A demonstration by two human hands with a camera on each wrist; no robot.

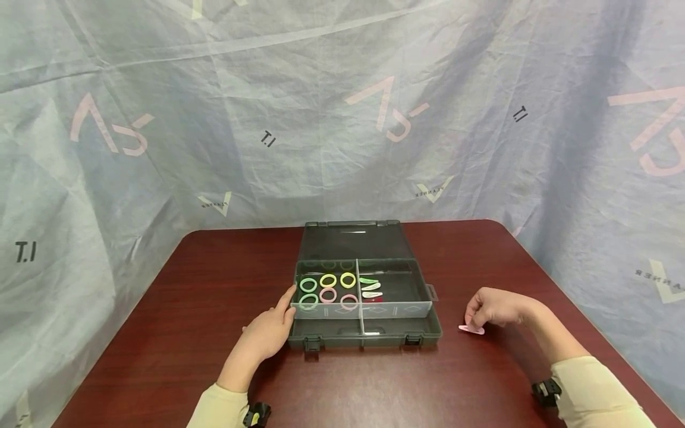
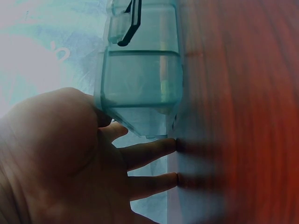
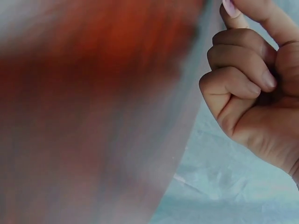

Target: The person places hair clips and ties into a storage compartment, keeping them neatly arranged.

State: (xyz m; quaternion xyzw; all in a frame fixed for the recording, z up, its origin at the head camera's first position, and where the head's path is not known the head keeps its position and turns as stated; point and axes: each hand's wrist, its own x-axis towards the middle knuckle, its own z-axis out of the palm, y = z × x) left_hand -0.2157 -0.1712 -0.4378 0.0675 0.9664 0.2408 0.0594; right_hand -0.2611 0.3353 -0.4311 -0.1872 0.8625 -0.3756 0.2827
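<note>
My right hand [image 1: 495, 307] pinches a pink snap hair clip [image 1: 472, 330] between thumb and index finger, just right of the box. In the right wrist view, the other fingers [image 3: 233, 84] are folded and the clip [image 3: 230, 8] shows at the top. A dark see-through plastic box [image 1: 325, 327] stands mid-table with its lid raised. My left hand [image 1: 267, 334] rests along its left side, fingers mostly straight. Inside, a clear tray [image 1: 316, 311] carries several coloured hair ties [image 1: 328, 295] in the left compartment; green, white and red hair clips [image 1: 371, 295] lie in the right one.
The box's lid [image 1: 353, 241] leans back behind the tray. Two latches [image 1: 312, 343] hang at the front edge, and a small tab [image 1: 431, 292] sticks out at the tray's right. Behind the reddish-brown table [image 1: 214, 285] hangs a grey printed cloth [image 1: 321, 131].
</note>
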